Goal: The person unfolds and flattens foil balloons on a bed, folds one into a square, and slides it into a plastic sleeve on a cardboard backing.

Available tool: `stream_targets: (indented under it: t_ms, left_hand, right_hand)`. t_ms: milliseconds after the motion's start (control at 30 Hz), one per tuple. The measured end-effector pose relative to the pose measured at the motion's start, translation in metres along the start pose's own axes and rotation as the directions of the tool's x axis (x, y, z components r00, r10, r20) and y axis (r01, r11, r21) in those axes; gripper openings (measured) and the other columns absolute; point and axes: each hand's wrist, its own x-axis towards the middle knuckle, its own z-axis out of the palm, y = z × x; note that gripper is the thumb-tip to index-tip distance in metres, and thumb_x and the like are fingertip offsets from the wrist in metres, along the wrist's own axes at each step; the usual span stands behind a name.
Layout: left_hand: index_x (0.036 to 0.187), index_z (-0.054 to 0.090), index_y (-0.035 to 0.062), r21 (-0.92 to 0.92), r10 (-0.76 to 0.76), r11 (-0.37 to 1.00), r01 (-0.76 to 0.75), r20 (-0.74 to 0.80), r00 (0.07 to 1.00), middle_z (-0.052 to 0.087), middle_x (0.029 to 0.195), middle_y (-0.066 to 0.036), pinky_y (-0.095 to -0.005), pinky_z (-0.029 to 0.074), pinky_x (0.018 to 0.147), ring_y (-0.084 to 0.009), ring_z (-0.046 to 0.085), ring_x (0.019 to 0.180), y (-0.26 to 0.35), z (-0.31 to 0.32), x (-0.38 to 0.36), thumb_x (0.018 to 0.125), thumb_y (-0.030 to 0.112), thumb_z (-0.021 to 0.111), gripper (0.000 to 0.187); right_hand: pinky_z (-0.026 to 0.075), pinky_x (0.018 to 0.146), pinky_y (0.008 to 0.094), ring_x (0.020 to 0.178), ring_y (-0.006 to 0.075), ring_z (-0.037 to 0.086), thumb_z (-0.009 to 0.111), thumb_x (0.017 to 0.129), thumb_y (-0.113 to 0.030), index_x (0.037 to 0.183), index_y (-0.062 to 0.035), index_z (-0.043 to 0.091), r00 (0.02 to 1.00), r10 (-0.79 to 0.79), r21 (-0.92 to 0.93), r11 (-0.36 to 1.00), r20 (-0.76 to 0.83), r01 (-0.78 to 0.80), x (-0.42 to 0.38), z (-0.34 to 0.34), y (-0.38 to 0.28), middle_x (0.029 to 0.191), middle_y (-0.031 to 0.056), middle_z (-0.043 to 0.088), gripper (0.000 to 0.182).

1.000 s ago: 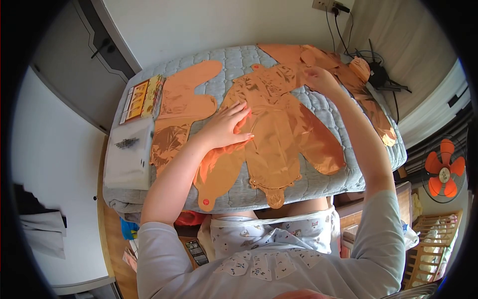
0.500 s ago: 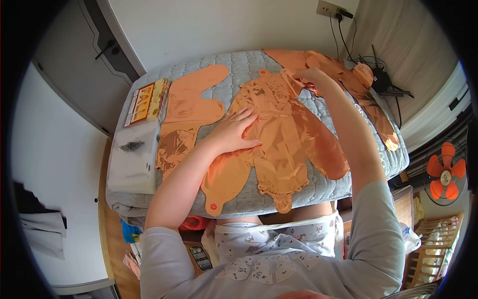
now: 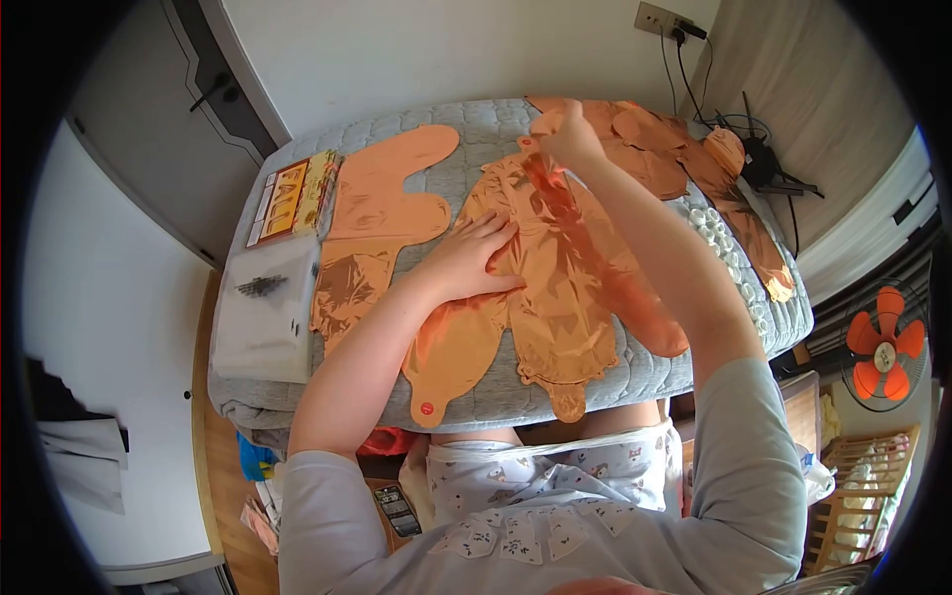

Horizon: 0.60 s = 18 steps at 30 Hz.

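The right forearm covers a part of the flat foil balloon (image 3: 555,288), which lies in the middle of the quilted table (image 3: 635,372), so its right side is hard to see. The left hand (image 3: 474,256) rests flat on this balloon with the fingers spread. Further away, the raised right hand (image 3: 563,131) pinches the balloon's upper strip; its fingertips are not clearly visible.

A white wall (image 3: 397,59) runs behind the table (image 3: 694,347), which wears a grey quilted cover. A grey door (image 3: 149,129) stands at left and a socket (image 3: 659,18) with cables at upper right. An orange fan (image 3: 881,349) stands right, above a wooden rack (image 3: 858,496). Daylight is bright.
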Motion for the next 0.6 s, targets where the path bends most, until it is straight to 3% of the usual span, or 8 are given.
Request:
stream_targets:
  t_ms: [67,167,300,333,367,467,533,600]
  left_hand:
    - [0.158,0.037,0.0057,0.0,-0.005,1.0,0.005,0.003,1.0,0.032,0.165,-0.022,-0.0494,0.021,0.127,-0.0347,0.027,0.154,0.001,-0.001,0.0,0.085,0.059,0.073,0.097]
    - [0.158,0.037,0.0064,0.0,-0.012,1.0,0.012,0.008,1.0,0.031,0.165,-0.021,-0.0497,0.021,0.127,-0.0343,0.026,0.155,0.001,-0.001,-0.001,0.085,0.059,0.073,0.097]
    - [0.159,0.037,0.0065,0.006,-0.008,1.0,0.008,0.009,1.0,0.031,0.165,-0.02,-0.05,0.02,0.127,-0.0335,0.026,0.155,0.001,-0.001,0.0,0.085,0.059,0.072,0.097]
    - [0.159,0.036,0.0065,0.003,-0.006,1.0,0.006,0.006,1.0,0.031,0.165,-0.02,-0.05,0.02,0.127,-0.0332,0.025,0.155,0.001,0.0,0.0,0.086,0.059,0.072,0.097]
    - [0.159,0.036,0.0065,0.001,-0.006,1.0,0.006,0.005,1.0,0.031,0.165,-0.02,-0.05,0.02,0.127,-0.0332,0.025,0.155,0.001,0.0,0.0,0.086,0.059,0.072,0.097]
    - [0.158,0.036,0.0058,-0.013,-0.005,1.0,0.005,0.01,1.0,0.031,0.165,-0.02,-0.0496,0.02,0.127,-0.0323,0.024,0.156,0.0,-0.001,-0.001,0.086,0.059,0.072,0.097]
    - [0.158,0.037,0.0048,-0.036,0.001,0.999,0.0,0.008,1.0,0.031,0.165,-0.02,-0.0493,0.019,0.127,-0.0315,0.023,0.156,-0.001,0.0,-0.001,0.087,0.06,0.071,0.096]
    - [0.158,0.037,0.0043,-0.04,-0.002,0.999,0.002,0.011,1.0,0.031,0.166,-0.02,-0.0491,0.018,0.127,-0.0312,0.022,0.157,0.0,-0.003,-0.002,0.087,0.06,0.071,0.096]
  right_hand:
    - [0.053,0.096,0.0464,0.115,0.0422,0.065,0.075,0.084,-0.028,0.147,0.0057,0.028,0.994,-0.062,-0.105,0.992,0.088,0.071,-0.002,0.015,0.0,0.121,0.0276,0.067,0.086]
    - [0.054,0.094,0.0463,0.112,0.0432,0.066,0.074,0.087,-0.035,0.147,0.0084,0.03,0.992,0.006,-0.155,0.988,0.128,0.014,-0.009,0.026,-0.007,0.12,0.0266,0.067,0.086]
    - [0.058,0.085,0.0438,0.107,0.0363,0.07,0.071,0.09,-0.041,0.148,0.0043,0.034,0.998,0.004,-0.119,0.993,0.061,0.003,-0.014,0.027,-0.006,0.119,0.0218,0.068,0.082]
    - [0.059,0.08,0.041,0.103,0.0315,0.071,0.07,0.091,-0.042,0.147,0.0019,0.038,0.981,0.102,0.145,0.981,0.164,-0.126,-0.021,0.017,-0.008,0.117,0.019,0.069,0.077]
    - [0.06,0.074,0.0382,0.099,0.0266,0.072,0.069,0.093,-0.043,0.146,-0.0005,0.042,0.944,0.166,0.381,0.884,0.286,-0.271,-0.027,0.007,-0.01,0.115,0.0162,0.069,0.073]
    - [0.06,0.067,0.0332,0.092,0.0192,0.07,0.068,0.094,-0.042,0.136,-0.0028,0.054,0.92,0.13,0.364,0.891,0.369,-0.272,-0.026,-0.029,0.024,0.109,0.0114,0.07,0.059]
    - [0.058,0.065,0.0356,0.088,0.0207,0.069,0.068,0.093,-0.042,0.119,0.0001,0.062,0.913,0.143,0.044,0.984,0.382,-0.173,-0.037,-0.061,0.05,0.102,0.0121,0.069,0.05]
    - [0.055,0.067,0.0377,0.087,0.0227,0.069,0.069,0.092,-0.044,0.107,-0.0002,0.063,0.79,0.318,-0.491,0.871,0.524,-0.025,-0.055,-0.095,0.059,0.099,0.0149,0.07,0.047]
